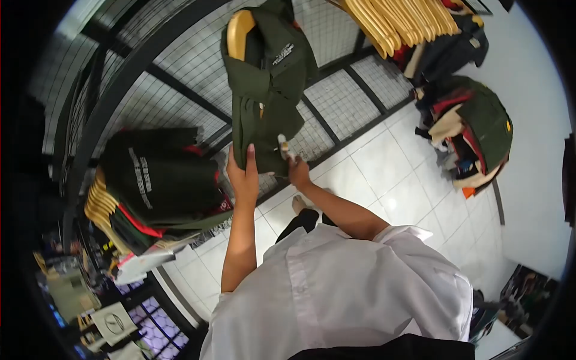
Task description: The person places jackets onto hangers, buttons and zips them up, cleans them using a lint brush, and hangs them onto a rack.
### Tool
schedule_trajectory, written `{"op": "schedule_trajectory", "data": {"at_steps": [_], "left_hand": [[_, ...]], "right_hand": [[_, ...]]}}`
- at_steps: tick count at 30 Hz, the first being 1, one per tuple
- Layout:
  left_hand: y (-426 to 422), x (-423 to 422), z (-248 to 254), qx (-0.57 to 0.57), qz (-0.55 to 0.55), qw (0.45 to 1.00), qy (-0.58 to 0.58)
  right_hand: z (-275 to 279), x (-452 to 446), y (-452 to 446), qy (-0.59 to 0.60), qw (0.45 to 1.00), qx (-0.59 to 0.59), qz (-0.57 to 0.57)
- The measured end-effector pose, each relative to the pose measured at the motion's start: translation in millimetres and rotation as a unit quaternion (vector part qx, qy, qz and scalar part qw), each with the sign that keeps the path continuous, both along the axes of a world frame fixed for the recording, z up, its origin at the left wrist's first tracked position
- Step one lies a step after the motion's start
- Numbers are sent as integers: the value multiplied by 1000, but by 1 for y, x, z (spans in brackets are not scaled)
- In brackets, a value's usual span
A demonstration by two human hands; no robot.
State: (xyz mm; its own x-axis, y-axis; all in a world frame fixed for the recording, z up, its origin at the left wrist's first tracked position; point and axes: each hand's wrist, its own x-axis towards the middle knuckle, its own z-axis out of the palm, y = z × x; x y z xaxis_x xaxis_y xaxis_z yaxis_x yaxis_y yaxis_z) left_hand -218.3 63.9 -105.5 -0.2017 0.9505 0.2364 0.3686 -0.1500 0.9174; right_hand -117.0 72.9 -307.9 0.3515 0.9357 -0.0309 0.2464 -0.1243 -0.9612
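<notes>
A dark green jacket (264, 90) with small white lettering hangs on a wooden hanger (239, 33) against a wire-grid rack. Its lower part hangs down toward me. My left hand (244, 177) is closed on the left edge of this lower part, thumb lying on the fabric. At the right side of the same cloth, my right hand (298, 172) is closed around a small white object (282, 146) with a brownish patch; its kind is too small to tell. That object lies against the jacket. The fingertips of my right hand are partly hidden.
Dark green garments (156, 174) hang on wooden hangers at the left. Bare wooden hangers (402, 24) hang in a row at upper right. More clothes (480, 126) hang at the right by a white wall. White tiles (396, 174) cover the floor.
</notes>
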Motion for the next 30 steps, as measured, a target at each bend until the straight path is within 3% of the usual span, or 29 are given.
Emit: {"op": "schedule_trajectory", "data": {"at_steps": [2, 4, 8, 10, 12, 14, 15, 17, 18, 19, 21, 22, 25, 26, 28, 30], "left_hand": [[-15, -2, 1, 4, -1, 1000, -5], [-25, -6, 7, -48, -28, 997, -47], [-33, -8, 8, -47, -35, 995, -79], [-41, -17, 10, -39, -31, 995, -81], [-45, -33, 16, -57, -8, 996, -66], [-43, -51, 20, -50, -4, 997, -52], [-48, -62, 19, -45, 6, 999, -20], [-54, -73, 19, -44, 16, 999, 13], [-57, -74, 20, -61, 25, 998, -5], [-59, -75, 22, -79, 34, 996, -23], [-61, -75, 22, -100, 48, 993, -40], [-62, -76, 23, -91, 38, 995, -13], [-55, -83, 31, -64, 8, 997, 50], [-50, -89, 36, -60, 48, 997, 25], [-43, -110, 35, -35, 93, 995, 23], [-41, -116, 38, -46, 84, 995, 11]], "right_hand": [[-6, 15, -8, 64, 994, -82, -44], [9, 22, -6, 73, 991, -90, -65], [-19, -17, -3, 81, 990, -21, -117], [-99, -56, -33, -23, 985, -153, 71], [-136, -58, -59, -166, 926, -222, 255], [-135, -53, -68, -55, 957, -268, 98], [-122, -55, -59, -51, 959, -264, 96], [-79, -53, -51, 106, 952, -260, -122], [-62, -65, -49, 145, 967, -148, -150], [-62, -84, -48, 146, 966, -151, -150], [-71, -116, -53, 118, 987, -112, -13], [-84, -120, -62, 121, 986, -117, -10], [-119, -127, -73, -11, 946, -261, 190], [-122, -132, -63, -7, 948, -257, 187], [-102, -127, -39, 148, 951, -238, -129], [-59, -129, -19, 185, 956, -182, -140]]}}
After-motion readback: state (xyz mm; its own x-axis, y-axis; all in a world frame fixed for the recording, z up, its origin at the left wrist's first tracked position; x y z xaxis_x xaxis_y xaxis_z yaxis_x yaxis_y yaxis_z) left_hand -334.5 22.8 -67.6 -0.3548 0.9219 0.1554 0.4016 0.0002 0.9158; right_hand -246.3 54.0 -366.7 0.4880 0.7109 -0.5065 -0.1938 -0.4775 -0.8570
